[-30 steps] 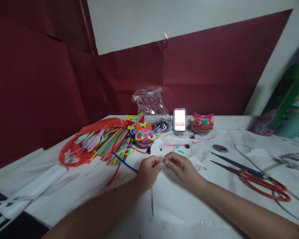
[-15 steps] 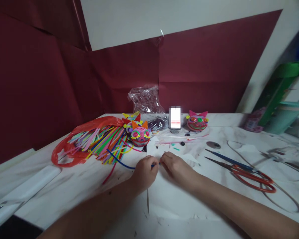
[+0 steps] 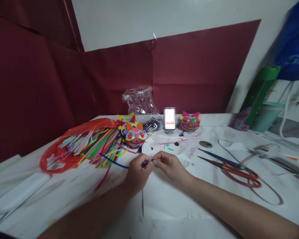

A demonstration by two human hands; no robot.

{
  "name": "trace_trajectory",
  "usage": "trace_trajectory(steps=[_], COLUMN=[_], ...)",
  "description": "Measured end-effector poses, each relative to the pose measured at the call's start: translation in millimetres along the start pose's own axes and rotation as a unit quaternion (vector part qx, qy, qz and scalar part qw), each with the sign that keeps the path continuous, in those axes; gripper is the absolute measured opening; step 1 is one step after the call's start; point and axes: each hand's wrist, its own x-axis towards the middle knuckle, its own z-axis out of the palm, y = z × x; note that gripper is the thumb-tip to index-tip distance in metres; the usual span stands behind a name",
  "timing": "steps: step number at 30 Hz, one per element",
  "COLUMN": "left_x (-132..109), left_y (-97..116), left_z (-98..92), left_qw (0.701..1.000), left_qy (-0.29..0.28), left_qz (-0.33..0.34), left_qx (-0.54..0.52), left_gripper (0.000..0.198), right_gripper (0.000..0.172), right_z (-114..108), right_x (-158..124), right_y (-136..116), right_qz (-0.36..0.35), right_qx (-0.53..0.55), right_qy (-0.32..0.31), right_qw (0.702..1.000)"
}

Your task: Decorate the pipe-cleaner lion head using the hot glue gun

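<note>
A blue pipe cleaner [image 3: 113,162] trails leftward over the table from my left hand [image 3: 138,171], whose fingers are closed around it. Its short end pokes out toward my right hand [image 3: 171,168], which pinches the tip between thumb and forefinger. Both hands meet just above a white sheet of paper [image 3: 174,202]. Close beyond my left hand sits a colourful animal head [image 3: 135,137] with orange ears and pink eyes, partly covering another head [image 3: 126,126]. Many-coloured pipe cleaners [image 3: 102,146] lie in a bundle on a red plastic bag [image 3: 49,167].
Red-handled scissors [image 3: 235,171] lie to the right, beside a looped cord [image 3: 276,199]. A third animal head [image 3: 190,122] stands at the back near a lit phone [image 3: 169,119]. Clear plastic packaging [image 3: 141,103] rests by the red backdrop. A green bucket [image 3: 266,118] stands far right.
The view has shifted, so the scene sits farther left. My fingers have turned slightly at the blue pipe cleaner's end, and both hands keep their hold on it.
</note>
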Motion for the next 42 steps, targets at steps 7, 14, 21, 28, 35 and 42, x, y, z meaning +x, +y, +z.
trace_trajectory(steps=[7, 14, 21, 28, 35, 42], left_x=[0.8, -1.3, 1.8, 2.9, 1.7, 4.4], left_y=[-9.2, -12.4, -2.2, -9.2, -15.2, 0.4], left_z=[0.8, 0.6, -5.0, -1.1, 1.9, -3.5], left_qw=[0.996, 0.973, 0.990, 0.996, 0.980, 0.999], left_qy=[-0.029, -0.041, 0.014, -0.023, -0.056, 0.009], left_qz=[0.046, 0.163, 0.114, 0.058, 0.134, 0.028], left_qx=[0.073, 0.159, 0.077, 0.067, 0.138, 0.010], left_gripper=[0.011, 0.016, 0.014, 0.012, 0.015, 0.013], right_gripper=[0.011, 0.015, 0.005, 0.014, 0.012, 0.032], right_z=[-4.3, -9.2, -0.8, -4.7, -11.9, -4.1], right_x=[-2.9, -3.2, 1.1, -1.8, 0.9, 7.7], right_y=[-4.4, -1.4, -6.3, -9.9, -1.9, -1.0], right_qz=[-0.123, -0.225, -0.045, -0.165, -0.163, 0.008], right_qx=[-0.178, -0.352, -0.063, -0.181, -0.245, 0.062], right_qy=[0.008, -0.060, 0.002, 0.010, -0.091, -0.044], right_qw=[0.976, 0.907, 0.997, 0.969, 0.951, 0.997])
